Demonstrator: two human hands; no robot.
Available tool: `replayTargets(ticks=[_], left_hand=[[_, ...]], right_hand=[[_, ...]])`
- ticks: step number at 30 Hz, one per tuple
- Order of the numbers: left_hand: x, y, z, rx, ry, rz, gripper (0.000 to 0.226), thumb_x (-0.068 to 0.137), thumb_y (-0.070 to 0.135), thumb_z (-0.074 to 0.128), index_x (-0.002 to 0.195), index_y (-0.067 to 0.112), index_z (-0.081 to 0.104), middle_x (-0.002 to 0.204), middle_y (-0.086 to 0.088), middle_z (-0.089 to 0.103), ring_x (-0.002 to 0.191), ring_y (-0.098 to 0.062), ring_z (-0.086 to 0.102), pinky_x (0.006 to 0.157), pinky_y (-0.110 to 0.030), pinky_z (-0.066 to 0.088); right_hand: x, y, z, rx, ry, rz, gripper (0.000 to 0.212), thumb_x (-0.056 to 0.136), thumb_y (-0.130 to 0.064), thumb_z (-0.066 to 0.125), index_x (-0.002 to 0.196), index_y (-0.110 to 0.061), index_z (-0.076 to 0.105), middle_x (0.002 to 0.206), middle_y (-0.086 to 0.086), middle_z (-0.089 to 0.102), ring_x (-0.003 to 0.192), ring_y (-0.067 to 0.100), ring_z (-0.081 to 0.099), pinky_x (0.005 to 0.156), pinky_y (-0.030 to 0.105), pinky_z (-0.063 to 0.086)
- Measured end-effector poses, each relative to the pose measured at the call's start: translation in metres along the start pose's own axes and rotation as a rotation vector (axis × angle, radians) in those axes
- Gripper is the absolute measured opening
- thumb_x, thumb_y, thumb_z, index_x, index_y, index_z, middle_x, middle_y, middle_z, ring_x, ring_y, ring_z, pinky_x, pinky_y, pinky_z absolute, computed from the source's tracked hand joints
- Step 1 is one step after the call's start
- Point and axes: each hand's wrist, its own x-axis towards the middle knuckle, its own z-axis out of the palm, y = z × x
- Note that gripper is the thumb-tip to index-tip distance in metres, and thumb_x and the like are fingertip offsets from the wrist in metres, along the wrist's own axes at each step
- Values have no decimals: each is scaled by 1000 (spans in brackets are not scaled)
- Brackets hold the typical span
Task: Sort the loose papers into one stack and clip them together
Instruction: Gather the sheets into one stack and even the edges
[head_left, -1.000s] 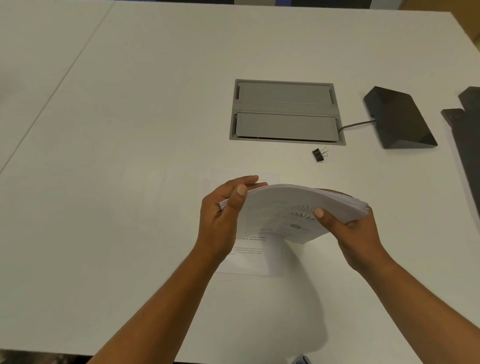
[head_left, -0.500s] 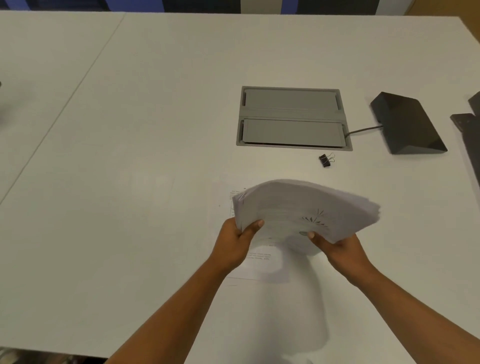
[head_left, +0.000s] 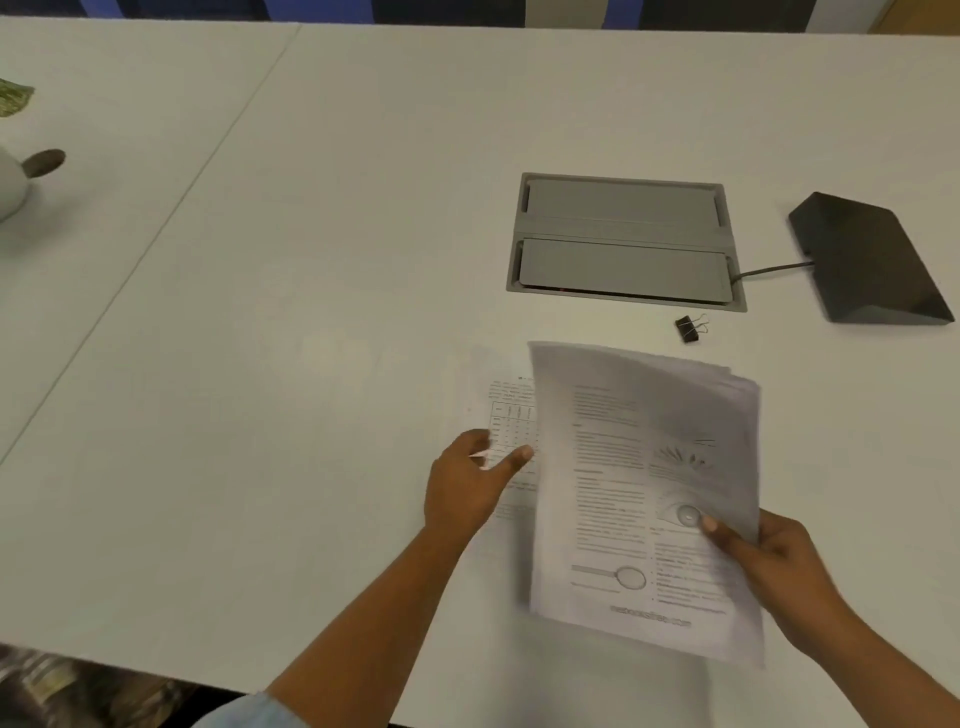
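A thick stack of printed papers (head_left: 613, 467) hangs above the white table (head_left: 311, 312), its printed face turned up toward me. My right hand (head_left: 763, 561) grips its right edge, thumb on the top sheet. My left hand (head_left: 467, 483) is off the stack, just left of it, with its fingertips on a single printed sheet (head_left: 506, 410) lying flat on the table, partly hidden under the stack. Whether the fingers pinch that sheet is unclear. A small black binder clip (head_left: 688, 329) lies on the table beyond the stack.
A grey hatch (head_left: 623, 241) is set into the table behind the clip. A black wedge-shaped device (head_left: 867, 260) with a cable sits at the right. A white rounded object (head_left: 10, 182) stands at the far left edge. The table's near edge runs under my forearms.
My left hand has let go of the stack and dropped to the loose sheet. The stack, held in both hands before, now hangs from my right hand alone, turned face up.
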Motion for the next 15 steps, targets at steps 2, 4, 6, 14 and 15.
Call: replayTargets(ticks=[2,4,6,14,15], left_hand=[[6,-19,2,276,190,-79,88,69,67,73,136,14,50,135,-5,57,123,-24,56,98,-40,51],[7,-30,6,507,245,-154,95,66,73,70,132,10,47,131,-10,52,121,-27,53,93,-39,49],[6,-34,12,646,226,-204,97,60,79,68,124,9,46,125,-10,51,116,-26,52,89,-37,48],[7,-40,24,500,269,-274,95,53,56,89,120,7,44,124,-13,45,112,-28,51,85,-36,53],[8,-38,24,431,258,-284,95,53,50,92,121,6,42,125,-14,44,111,-29,54,85,-37,54]], right_hand=[[-4,8,-7,41,42,17,34,75,-26,71,102,-7,73,93,9,79,86,29,76,76,39,61],[-7,11,-13,112,77,36,30,78,-21,70,103,-7,72,94,7,79,86,26,76,66,27,61],[-10,13,-18,182,97,67,22,85,-12,66,106,-6,70,97,6,79,86,23,76,63,21,60],[-14,14,-21,212,176,104,27,78,-19,70,104,-10,71,100,3,78,93,25,74,70,22,60],[-15,14,-20,214,178,105,24,80,-17,69,103,-10,71,99,3,78,94,27,73,73,24,60]])
